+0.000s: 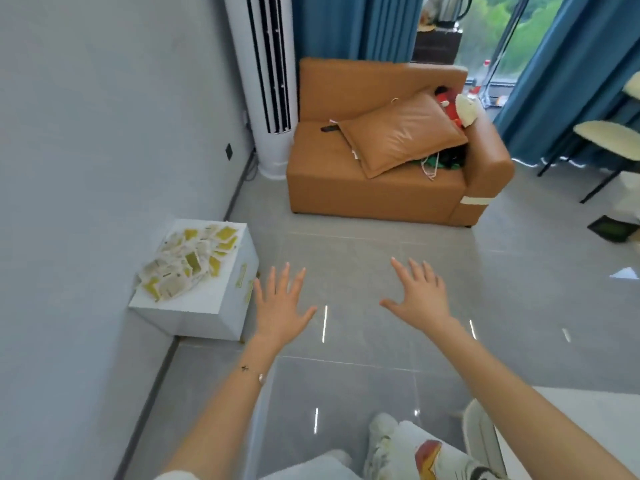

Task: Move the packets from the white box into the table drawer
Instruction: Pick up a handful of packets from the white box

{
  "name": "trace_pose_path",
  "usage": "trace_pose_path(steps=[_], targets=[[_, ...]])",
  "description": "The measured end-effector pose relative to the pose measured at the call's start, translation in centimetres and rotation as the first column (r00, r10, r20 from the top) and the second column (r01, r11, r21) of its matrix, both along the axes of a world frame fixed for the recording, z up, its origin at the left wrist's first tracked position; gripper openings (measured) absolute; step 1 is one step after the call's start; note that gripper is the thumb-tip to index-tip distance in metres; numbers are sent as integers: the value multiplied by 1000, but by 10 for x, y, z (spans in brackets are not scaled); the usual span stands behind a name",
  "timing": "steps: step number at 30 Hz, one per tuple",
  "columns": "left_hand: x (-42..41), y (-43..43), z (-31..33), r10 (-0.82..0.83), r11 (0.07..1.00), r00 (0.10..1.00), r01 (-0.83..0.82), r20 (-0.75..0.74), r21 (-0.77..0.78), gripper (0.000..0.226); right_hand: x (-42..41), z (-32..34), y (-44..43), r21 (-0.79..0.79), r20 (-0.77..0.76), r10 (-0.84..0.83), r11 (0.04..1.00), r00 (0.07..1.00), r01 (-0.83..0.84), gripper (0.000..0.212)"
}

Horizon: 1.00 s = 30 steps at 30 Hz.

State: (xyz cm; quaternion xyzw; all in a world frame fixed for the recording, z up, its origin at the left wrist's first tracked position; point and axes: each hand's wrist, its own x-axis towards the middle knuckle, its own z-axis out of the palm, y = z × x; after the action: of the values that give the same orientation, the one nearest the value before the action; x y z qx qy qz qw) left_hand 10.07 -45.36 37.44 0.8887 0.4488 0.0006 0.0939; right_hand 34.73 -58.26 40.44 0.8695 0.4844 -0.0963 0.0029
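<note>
**Both hands spread above the floor, packets heaped on the white box**

A person's left hand (282,303) and right hand (420,294) reach forward over grey floor tiles (346,258), palms down, fingers straight and fanned, grasping nothing; the left wrist carries a thin bracelet (254,372). The white box (207,310) stands on the floor against the pale wall (86,133), just left of the left hand; a loose heap of yellow-and-white packets (188,263) lies on its top (some overhanging the left edge). Farther off, an orange sofa (374,188) holds a matching cushion (398,133); a white tower air conditioner (266,81) stands beside it, before blue curtains (353,26).
</note>
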Motion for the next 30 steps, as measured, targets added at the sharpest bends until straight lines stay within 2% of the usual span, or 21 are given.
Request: trace_pose_path(steps=[6,16,22,26,30], targets=[[-18,56,-21,195,980,980,-196,-30,-44,93,7,-7,106,-15,-23,177,984,984,-177,90],[39,177,-29,459,885,888,-458,-17,-81,94,45,-16,294,-54,-68,467,880,881,-471,91],[30,216,-31,671,733,740,-670,-31,-115,90,40,-15,404,-61,-87,634,767,768,-639,90],[6,236,-39,780,618,626,-776,-26,-129,97,8,-25,466,-61,-128,699,702,703,-710,93],[-20,267,-58,840,529,540,-837,-52,-141,95,-29,-38,527,-88,-159,771,611,617,-786,92]])
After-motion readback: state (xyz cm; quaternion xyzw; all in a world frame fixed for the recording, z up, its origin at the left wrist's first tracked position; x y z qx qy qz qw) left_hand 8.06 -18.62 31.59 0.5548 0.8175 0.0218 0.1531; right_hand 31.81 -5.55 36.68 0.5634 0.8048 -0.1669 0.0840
